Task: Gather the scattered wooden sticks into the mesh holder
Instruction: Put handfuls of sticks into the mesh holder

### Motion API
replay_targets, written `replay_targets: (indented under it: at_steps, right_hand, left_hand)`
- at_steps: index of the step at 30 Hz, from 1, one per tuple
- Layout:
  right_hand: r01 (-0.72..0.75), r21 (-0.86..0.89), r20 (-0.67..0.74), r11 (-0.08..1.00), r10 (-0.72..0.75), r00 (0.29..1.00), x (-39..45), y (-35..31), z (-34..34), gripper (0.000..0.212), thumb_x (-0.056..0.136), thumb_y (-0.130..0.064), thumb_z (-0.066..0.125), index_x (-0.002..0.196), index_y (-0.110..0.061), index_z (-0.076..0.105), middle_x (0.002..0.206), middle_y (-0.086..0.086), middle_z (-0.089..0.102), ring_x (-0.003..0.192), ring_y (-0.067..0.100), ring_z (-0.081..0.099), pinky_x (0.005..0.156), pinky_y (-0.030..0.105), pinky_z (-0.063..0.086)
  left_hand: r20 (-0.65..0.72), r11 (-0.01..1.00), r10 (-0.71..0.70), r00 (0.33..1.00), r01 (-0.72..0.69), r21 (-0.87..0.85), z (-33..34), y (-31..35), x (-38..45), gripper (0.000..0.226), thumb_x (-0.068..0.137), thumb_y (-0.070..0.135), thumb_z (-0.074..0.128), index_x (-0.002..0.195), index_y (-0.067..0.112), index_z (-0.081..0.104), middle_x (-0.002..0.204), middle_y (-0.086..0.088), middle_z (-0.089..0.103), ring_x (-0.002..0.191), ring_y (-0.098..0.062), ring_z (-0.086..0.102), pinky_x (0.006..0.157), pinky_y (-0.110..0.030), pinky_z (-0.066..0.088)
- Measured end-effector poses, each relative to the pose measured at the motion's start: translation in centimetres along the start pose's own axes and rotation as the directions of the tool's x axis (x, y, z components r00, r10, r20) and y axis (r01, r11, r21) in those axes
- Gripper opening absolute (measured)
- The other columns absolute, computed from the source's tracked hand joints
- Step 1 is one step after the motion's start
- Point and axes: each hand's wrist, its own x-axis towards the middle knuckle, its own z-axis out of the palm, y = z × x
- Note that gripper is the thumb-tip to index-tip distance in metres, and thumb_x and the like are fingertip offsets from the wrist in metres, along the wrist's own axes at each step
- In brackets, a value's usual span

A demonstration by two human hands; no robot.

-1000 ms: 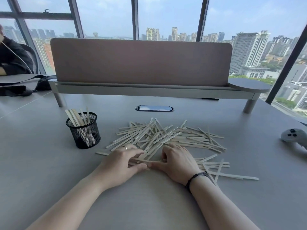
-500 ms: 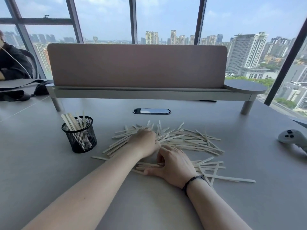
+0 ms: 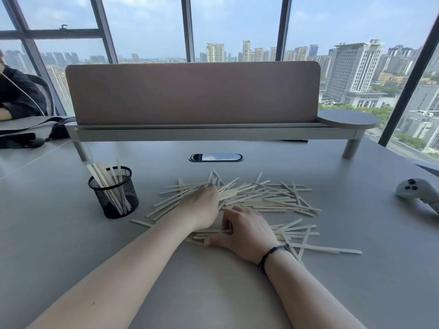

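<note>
A loose pile of pale wooden sticks [image 3: 261, 199] lies spread across the middle of the grey table. A black mesh holder [image 3: 114, 194] stands upright to its left with several sticks leaning inside. My left hand [image 3: 203, 208] reaches into the pile's left part, fingers curled down among the sticks; whether it grips any is hidden. My right hand [image 3: 242, 230] rests on the near sticks, fingers bent around a few of them and thumb flat on the table.
A raised shelf with a brown privacy screen [image 3: 192, 93] crosses the table's back. A cable port [image 3: 215, 157] sits in front of it. A white controller [image 3: 418, 192] lies at the right edge. Another person's sleeve [image 3: 21, 96] and a black bag [image 3: 23, 138] are at the far left.
My left hand has moved forward from the near edge of the pile into its left middle. My right hand stayed on the near sticks, curling its fingers.
</note>
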Motion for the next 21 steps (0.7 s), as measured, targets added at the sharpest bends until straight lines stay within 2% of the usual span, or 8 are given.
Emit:
replay_targets:
  at_steps: [3,7,9,11,13,15,19,21]
  right_hand:
    - [-0.003,0.002,0.000,1.000,0.003,1.000,-0.1,-0.2,-0.2,0.062,0.057,-0.083,0.064,0.073,-0.026,0.048,0.079,-0.011,0.052,0.077,0.014,0.049,0.066,0.030,0.032]
    - [-0.020,-0.002,-0.001,1.000,0.020,1.000,-0.1,-0.4,-0.3,0.066,0.056,-0.085,0.063,0.073,-0.023,0.049,0.075,-0.010,0.054,0.073,0.014,0.049,0.063,0.031,0.030]
    - [-0.025,-0.004,0.004,1.000,0.025,1.000,-0.1,-0.5,-0.4,0.066,0.056,-0.085,0.062,0.073,-0.023,0.049,0.075,-0.010,0.056,0.073,0.014,0.050,0.062,0.031,0.029]
    - [-0.025,-0.008,0.009,1.000,0.025,1.000,-0.1,-0.5,-0.4,0.065,0.057,-0.085,0.061,0.073,-0.023,0.048,0.075,-0.010,0.055,0.073,0.014,0.049,0.062,0.031,0.028]
    - [-0.024,-0.014,0.016,1.000,0.025,1.000,-0.1,-0.5,-0.4,0.065,0.058,-0.085,0.061,0.072,-0.024,0.047,0.074,-0.011,0.054,0.073,0.014,0.048,0.061,0.031,0.028]
    - [-0.022,-0.016,0.015,1.000,0.023,1.000,0.0,-0.5,-0.3,0.065,0.058,-0.086,0.059,0.072,-0.024,0.047,0.075,-0.011,0.054,0.074,0.014,0.049,0.061,0.031,0.029]
    - [-0.023,-0.033,0.008,0.999,0.024,1.000,0.0,-0.7,-0.2,0.064,0.059,-0.086,0.059,0.075,-0.025,0.051,0.078,-0.011,0.055,0.076,0.014,0.051,0.063,0.030,0.030]
    - [-0.024,-0.047,-0.002,0.999,0.024,1.000,0.0,-0.9,-0.2,0.064,0.058,-0.086,0.060,0.076,-0.025,0.052,0.079,-0.012,0.054,0.077,0.012,0.050,0.065,0.030,0.032]
  left_hand:
    - [-0.049,0.980,-0.069,0.996,0.058,-0.190,-0.7,-1.3,-0.2,0.009,0.099,0.015,0.039,0.098,0.009,0.046,0.097,-0.014,0.057,0.082,-0.031,0.053,0.064,-0.037,0.035]
    - [-0.138,0.859,-0.171,0.976,0.079,-0.505,-0.7,-3.5,-1.5,0.033,0.106,0.026,0.035,0.094,0.003,0.055,0.077,-0.003,0.055,0.074,-0.026,0.051,0.060,-0.034,0.033]
    - [-0.153,0.747,-0.219,0.964,0.065,-0.661,-0.2,-4.8,-2.4,0.039,0.107,0.036,0.035,0.094,0.010,0.062,0.071,0.006,0.058,0.065,-0.019,0.052,0.059,-0.031,0.037]
    - [-0.158,0.615,-0.260,0.953,0.037,-0.788,0.2,-5.9,-3.3,0.045,0.102,0.052,0.037,0.086,0.017,0.062,0.052,0.014,0.048,0.048,-0.007,0.041,0.050,-0.030,0.032]
    - [-0.171,0.445,-0.308,0.936,-0.017,-0.895,0.0,-6.8,-3.8,0.052,0.094,0.065,0.044,0.080,0.017,0.057,0.046,0.013,0.038,0.040,-0.007,0.030,0.044,-0.027,0.022]
    - [-0.184,0.308,-0.347,0.920,-0.074,-0.949,-0.2,-7.3,-4.3,0.056,0.085,0.071,0.056,0.077,0.016,0.054,0.050,0.010,0.032,0.040,-0.011,0.023,0.044,-0.023,0.019]
    - [-0.275,0.345,-0.352,0.895,-0.149,-0.927,0.1,-7.9,-5.1,0.057,0.073,0.069,0.067,0.059,0.020,0.041,0.050,0.001,0.027,0.040,-0.017,0.023,0.046,-0.028,0.020]
    - [-0.290,0.289,-0.369,0.883,-0.187,-0.939,0.0,-7.9,-5.6,0.059,0.079,0.061,0.070,0.053,0.022,0.034,0.046,0.003,0.026,0.037,-0.014,0.021,0.044,-0.024,0.020]
